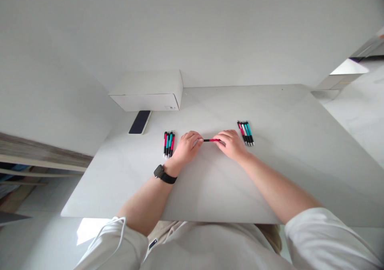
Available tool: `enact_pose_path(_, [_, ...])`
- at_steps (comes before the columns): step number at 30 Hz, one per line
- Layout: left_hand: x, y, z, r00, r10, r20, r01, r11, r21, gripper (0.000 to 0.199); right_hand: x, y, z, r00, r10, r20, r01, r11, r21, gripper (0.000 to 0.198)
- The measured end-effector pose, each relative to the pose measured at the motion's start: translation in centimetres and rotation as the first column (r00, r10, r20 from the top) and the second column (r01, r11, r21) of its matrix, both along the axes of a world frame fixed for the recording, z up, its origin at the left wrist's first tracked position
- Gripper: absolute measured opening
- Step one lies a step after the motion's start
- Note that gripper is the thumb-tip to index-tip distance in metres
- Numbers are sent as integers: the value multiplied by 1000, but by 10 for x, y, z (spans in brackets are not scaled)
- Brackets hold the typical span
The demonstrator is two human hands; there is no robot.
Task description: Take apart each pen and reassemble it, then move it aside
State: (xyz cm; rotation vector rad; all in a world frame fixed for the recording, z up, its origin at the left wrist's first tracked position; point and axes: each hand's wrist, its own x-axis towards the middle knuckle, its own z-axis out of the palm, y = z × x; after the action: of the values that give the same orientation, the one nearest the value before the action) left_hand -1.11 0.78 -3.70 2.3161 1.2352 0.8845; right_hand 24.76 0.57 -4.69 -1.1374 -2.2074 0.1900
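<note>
At the pale-grey counter [207,194], between near and far edges, our left hand [188,145] and right hand [231,143] pinch opposite ends of a slim red-and-black pen [211,140]; a loosened grip could let it roll.

The pen [211,140] is black and red, the table [210,186] whitish, the box [150,101] white.

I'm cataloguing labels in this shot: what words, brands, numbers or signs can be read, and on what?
No text is readable.
Long white rectangular box: small dark print at its front's lower right, too small to read.
Small dark rectangular patch near the lap: pale mark, too small to make out.
Slim red-and-black pen being held: no legible text.
</note>
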Motion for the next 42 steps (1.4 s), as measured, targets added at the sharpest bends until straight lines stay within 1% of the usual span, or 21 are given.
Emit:
enact_pose_path(3, [0,2,-2,1000,-18,-9,18,1000,2,22,0,0,0,1000,5,-2,-5,1000,-3,13])
enact_pose_path(7, [0,3,-3,999,-43,11,43,999,5,16,0,1,-2,1000,9,10,-8,1000,-7,12])
enact_pose_path(11, [-1,4,-3,999,-36,20,36,999,-1,14,1,1,-1,1000,3,8,-3,1000,-19,11])
enact_pose_path(14, [-3,5,-4,999,-1,39,1,1000,-2,15,3,3,-1,995,-49,-92,43,997,-61,10])
enact_pose_path(16, [-3,6,-3,997,39,72,-38,999,-11,19,5,7,-3,964,-100,-248,60,985,-163,14])
enact_pose_path(17, [-3,6,-3,994,59,91,-58,998,-20,22,5,9,-4,927,-132,-352,45,968,-246,18])
enact_pose_path(18, [-4,6,-2,991,74,108,-71,997,-33,26,6,11,-5,868,-173,-465,6,940,-340,22])
enact_pose_path(19, [-3,5,-2,989,80,122,-75,996,-51,29,6,13,-7,785,-226,-576,-54,902,-428,26])
enact_pose_path(20, [-3,5,-1,988,78,131,-69,995,-72,32,6,15,-8,684,-285,-672,-131,858,-497,29])
enact_pose_path(22, [-2,2,0,991,42,128,-28,994,-110,37,4,16,-8,482,-387,-786,-304,768,-565,35])
enact_pose_path(23, [0,0,1,993,6,114,7,993,-119,37,3,15,-7,407,-425,-808,-382,725,-573,37])
enact_pose_path(24, [1,-2,2,995,-42,91,52,992,-118,36,1,14,-5,360,-452,-816,-451,682,-576,38])
enact_pose_path(26, [3,-6,5,988,-154,33,156,983,-95,32,-1,11,-2,322,-482,-815,-555,601,-575,40])
enact_pose_path(27, [4,-7,6,980,-198,8,198,977,-83,30,-2,10,-1,316,-490,-812,-586,573,-574,41])
enact_pose_path(28, [4,-8,7,974,-225,-9,224,972,-77,30,-2,9,-1,312,-496,-810,-599,559,-573,42])
enact_pose_path(29, [4,-9,8,973,-231,-17,229,971,-74,31,-2,9,-1,304,-504,-808,-593,564,-574,44])
enact_pose_path(30, [4,-8,9,976,-219,-19,217,974,-73,33,-1,10,-1,294,-514,-806,-572,581,-579,46])
enact_pose_path(34, [2,-4,6,992,-129,-15,128,990,-55,38,7,16,-5,252,-539,-803,-437,677,-592,58])
enact_pose_path(37, [2,-1,2,992,-128,-17,128,991,-46,38,12,21,-8,222,-529,-819,-380,727,-572,58])
enact_pose_path(42, [3,-1,0,989,-146,-22,145,989,-39,38,15,28,-12,146,-530,-835,-344,764,-546,53])
